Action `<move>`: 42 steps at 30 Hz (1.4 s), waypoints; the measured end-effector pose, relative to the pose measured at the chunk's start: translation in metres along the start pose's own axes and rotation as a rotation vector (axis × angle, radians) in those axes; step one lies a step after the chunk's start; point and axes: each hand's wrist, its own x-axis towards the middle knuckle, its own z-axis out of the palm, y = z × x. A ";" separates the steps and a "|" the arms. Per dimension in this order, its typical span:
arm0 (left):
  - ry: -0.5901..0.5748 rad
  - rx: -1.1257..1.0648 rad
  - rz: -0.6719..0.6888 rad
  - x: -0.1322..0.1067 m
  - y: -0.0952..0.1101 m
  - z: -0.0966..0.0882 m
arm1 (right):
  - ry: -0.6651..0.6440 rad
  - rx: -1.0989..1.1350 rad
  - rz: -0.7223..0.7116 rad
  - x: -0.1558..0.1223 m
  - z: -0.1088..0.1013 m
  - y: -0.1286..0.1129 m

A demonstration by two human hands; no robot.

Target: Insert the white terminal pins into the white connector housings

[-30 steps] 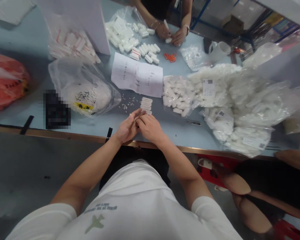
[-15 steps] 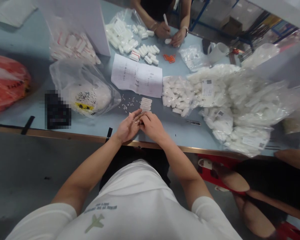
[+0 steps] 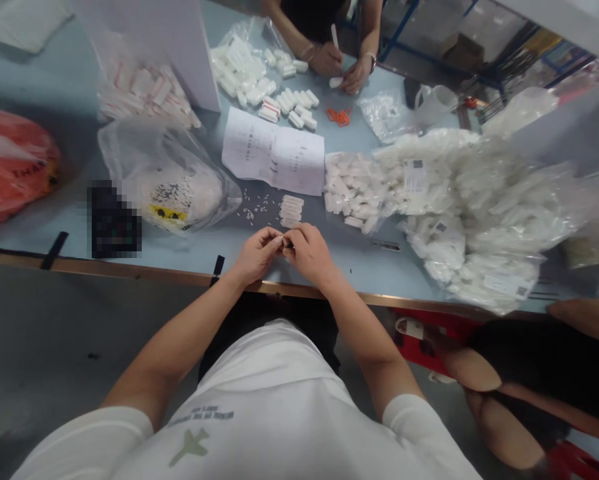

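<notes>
My left hand (image 3: 259, 257) and my right hand (image 3: 308, 253) meet above the table's front edge, fingers bent and fingertips together. A small dark piece (image 3: 288, 244) shows at the right fingertips; its kind is too small to tell. The left thumb and forefinger are pinched beside it, and whatever they hold is hidden. Just beyond the hands lies a row of several flat white plastic pieces (image 3: 292, 211). To its left, tiny white bits (image 3: 252, 213) are scattered over a grey area of the table.
Printed sheets (image 3: 274, 150) lie beyond the row. Bags of white parts (image 3: 356, 190) are heaped to the right, near a small metal tool (image 3: 386, 246). A clear bag (image 3: 179, 193) stands left. Opposite, a co-worker's hands (image 3: 342, 67) hold a white pen-like stick and a white piece.
My left hand has turned from an open, flat palm to a pinch against the right fingertips. The right hand has shifted slightly, uncovering more of the white row.
</notes>
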 end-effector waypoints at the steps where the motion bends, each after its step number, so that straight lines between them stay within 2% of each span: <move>1: -0.005 0.004 0.006 0.000 0.000 0.000 | 0.003 0.015 0.003 0.000 0.000 0.000; 11: -0.034 0.040 -0.019 -0.002 0.003 0.002 | -0.033 0.167 0.016 -0.002 -0.006 0.005; 17: 0.051 -0.001 -0.033 0.000 0.003 0.004 | -0.032 0.204 0.053 -0.004 -0.012 0.012; 21: 0.140 -0.076 -0.025 0.003 0.004 0.002 | -0.073 0.105 0.002 -0.009 -0.013 0.023; 25: 0.185 -0.127 -0.027 0.003 0.006 0.001 | -0.145 -0.025 -0.066 -0.013 -0.005 0.028; 31: 0.205 -0.163 -0.049 0.002 0.008 0.002 | -0.197 -0.121 -0.091 -0.012 0.005 0.026; 42: 0.203 -0.195 -0.066 0.001 0.010 0.003 | -0.239 -0.267 -0.169 -0.008 -0.004 0.015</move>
